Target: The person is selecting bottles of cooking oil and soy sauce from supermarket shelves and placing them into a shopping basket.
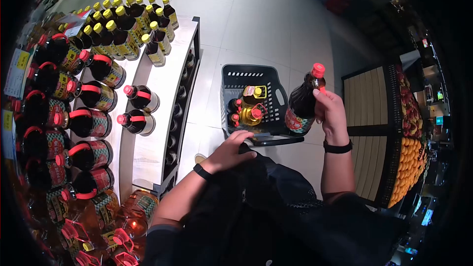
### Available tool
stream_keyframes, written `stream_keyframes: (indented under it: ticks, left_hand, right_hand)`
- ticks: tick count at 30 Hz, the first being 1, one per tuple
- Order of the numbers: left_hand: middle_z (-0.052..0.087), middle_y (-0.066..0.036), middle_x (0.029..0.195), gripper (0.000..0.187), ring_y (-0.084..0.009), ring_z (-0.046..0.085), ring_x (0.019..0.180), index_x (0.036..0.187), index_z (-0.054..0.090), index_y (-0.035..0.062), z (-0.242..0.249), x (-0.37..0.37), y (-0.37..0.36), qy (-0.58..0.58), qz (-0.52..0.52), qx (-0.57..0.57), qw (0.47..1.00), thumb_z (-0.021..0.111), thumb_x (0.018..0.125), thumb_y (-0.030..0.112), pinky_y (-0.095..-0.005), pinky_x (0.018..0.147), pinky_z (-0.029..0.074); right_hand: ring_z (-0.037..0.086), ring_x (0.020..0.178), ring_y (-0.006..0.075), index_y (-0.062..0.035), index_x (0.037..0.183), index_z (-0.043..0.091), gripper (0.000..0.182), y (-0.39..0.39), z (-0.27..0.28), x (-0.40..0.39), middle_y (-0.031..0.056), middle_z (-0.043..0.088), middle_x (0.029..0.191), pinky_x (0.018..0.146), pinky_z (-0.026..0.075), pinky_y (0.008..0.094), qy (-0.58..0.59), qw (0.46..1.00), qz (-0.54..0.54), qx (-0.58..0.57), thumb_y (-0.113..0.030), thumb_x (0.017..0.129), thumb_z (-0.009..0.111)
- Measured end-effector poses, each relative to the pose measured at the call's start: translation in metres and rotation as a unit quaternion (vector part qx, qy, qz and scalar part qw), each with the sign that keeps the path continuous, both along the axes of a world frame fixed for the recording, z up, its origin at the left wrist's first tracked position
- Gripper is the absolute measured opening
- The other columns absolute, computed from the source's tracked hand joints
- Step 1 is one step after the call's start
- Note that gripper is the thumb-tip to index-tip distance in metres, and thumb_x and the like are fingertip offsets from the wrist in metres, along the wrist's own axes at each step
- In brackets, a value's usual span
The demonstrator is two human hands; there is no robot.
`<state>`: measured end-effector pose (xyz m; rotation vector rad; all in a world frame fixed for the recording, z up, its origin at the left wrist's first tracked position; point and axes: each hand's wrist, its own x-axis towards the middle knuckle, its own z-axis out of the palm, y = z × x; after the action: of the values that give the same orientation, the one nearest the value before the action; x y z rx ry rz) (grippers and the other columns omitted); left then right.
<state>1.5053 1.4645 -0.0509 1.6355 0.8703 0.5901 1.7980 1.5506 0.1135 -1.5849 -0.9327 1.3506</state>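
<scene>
My right hand (pixel 331 111) is closed round the neck of a dark sauce bottle (pixel 301 99) with a red cap and a colourful label. The bottle hangs upright just right of the grey shopping basket (pixel 251 69). My left hand (pixel 231 150) is at the basket's near edge, fingers stretched out and thumb apart, close to the black basket handle (pixel 278 142). Inside the basket lie a yellow oil bottle (pixel 251 115) with a red cap, a yellow-capped bottle (pixel 255 92) and small dark bottles (pixel 234 111) with red caps.
To the left, a pale wooden shelf (pixel 152 152) carries several dark bottles (pixel 143 97) with red caps and yellow-capped bottles (pixel 155 51). A slatted fruit stand (pixel 367 93) with oranges (pixel 406 165) is at the right. Tiled floor (pixel 256 19) runs ahead between them.
</scene>
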Motion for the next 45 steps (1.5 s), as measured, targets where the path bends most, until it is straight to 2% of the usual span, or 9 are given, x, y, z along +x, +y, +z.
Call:
stream_keyframes:
  ticks: [4,6,7,11,20,23,25,36,45]
  left_hand:
    - [0.057,-0.021,0.139,0.061,-0.0351,0.056,0.129,0.142,0.053,0.0033,-0.023,0.069,0.034,-0.029,-0.031,-0.119,0.992,0.064,0.098,0.044,-0.0405,0.109,0.044]
    - [0.069,-0.019,0.112,0.050,-0.0334,0.065,0.108,0.129,0.063,0.0036,-0.034,0.093,0.057,0.030,-0.138,-0.201,0.969,0.055,0.103,0.045,-0.0413,0.096,0.049]
    - [0.069,-0.020,0.083,0.054,-0.0363,0.067,0.087,0.104,0.072,0.0014,-0.047,0.105,0.067,0.085,-0.133,-0.164,0.974,0.045,0.106,0.048,-0.0438,0.085,0.049]
    - [0.065,-0.020,0.074,0.059,-0.0402,0.063,0.079,0.075,0.069,0.0001,-0.075,0.124,0.080,0.129,-0.110,-0.156,0.973,0.047,0.106,0.045,-0.0470,0.090,0.047]
    - [0.068,-0.013,0.069,0.043,-0.0349,0.066,0.081,0.079,0.076,0.0070,-0.106,0.132,0.075,0.168,-0.061,-0.046,0.983,0.059,0.102,0.039,-0.0452,0.100,0.048]
    - [0.072,-0.007,0.081,0.018,-0.0257,0.068,0.085,0.087,0.077,0.0104,-0.123,0.127,0.064,0.112,0.012,-0.043,0.993,0.070,0.092,0.026,-0.0418,0.101,0.049]
    - [0.064,-0.007,0.071,0.008,-0.0260,0.066,0.083,0.083,0.075,0.0138,-0.149,0.130,0.039,0.077,0.044,-0.066,0.994,0.070,0.080,0.020,-0.0443,0.104,0.046]
    - [0.061,-0.002,0.081,0.014,-0.0214,0.066,0.096,0.086,0.073,0.0197,-0.153,0.133,0.031,0.174,0.030,-0.080,0.981,0.066,0.076,0.013,-0.0389,0.107,0.046]
    - [0.060,-0.002,0.082,0.018,-0.0239,0.065,0.103,0.089,0.076,0.0193,-0.170,0.134,0.008,0.151,0.048,-0.136,0.978,0.068,0.074,0.016,-0.0390,0.106,0.048]
  right_hand:
    - [0.049,0.051,0.0068,-0.0082,0.087,0.060,0.021,0.055,-0.062,0.043,-0.0036,0.050,0.062,0.044,0.041,0.0230,0.069,0.994,0.047,-0.076,-0.024,0.096,0.069]
    - [0.052,0.053,0.0081,-0.0078,0.086,0.061,0.021,0.088,-0.095,0.051,-0.0027,0.052,0.064,0.045,0.042,0.0228,0.078,0.987,0.080,-0.115,-0.023,0.095,0.070]
    - [0.051,0.052,0.0089,-0.0078,0.085,0.062,0.020,0.106,-0.119,0.056,-0.0024,0.053,0.064,0.046,0.043,0.0238,0.056,0.986,0.103,-0.117,-0.023,0.095,0.071]
    - [0.053,0.059,0.0083,-0.0073,0.083,0.063,0.015,0.181,-0.188,0.049,-0.0016,0.057,0.070,0.055,0.043,0.0245,0.017,0.969,0.181,-0.168,-0.015,0.093,0.070]
    - [0.052,0.071,0.0104,-0.0107,0.086,0.063,0.012,0.287,-0.354,0.008,-0.0021,0.059,0.078,0.066,0.042,0.0267,0.120,0.949,0.211,-0.203,-0.002,0.079,0.067]
    - [0.052,0.074,0.0097,-0.0105,0.089,0.064,0.017,0.305,-0.440,-0.004,-0.0029,0.058,0.080,0.068,0.042,0.0258,0.106,0.948,0.220,-0.205,-0.001,0.075,0.066]
    - [0.056,0.076,0.0127,-0.0074,0.095,0.068,0.021,0.316,-0.476,-0.014,-0.0011,0.062,0.083,0.070,0.045,0.0270,0.114,0.943,0.210,-0.230,-0.003,0.074,0.068]
    - [0.062,0.088,0.0165,-0.0063,0.103,0.068,0.030,0.309,-0.666,-0.030,0.0029,0.066,0.094,0.080,0.049,0.0292,0.068,0.943,0.164,-0.283,-0.004,0.073,0.066]
    - [0.054,0.072,0.0121,-0.0111,0.105,0.062,0.034,0.298,-0.752,-0.037,0.0001,0.056,0.086,0.060,0.046,0.0281,-0.004,0.902,0.193,-0.386,-0.006,0.072,0.067]
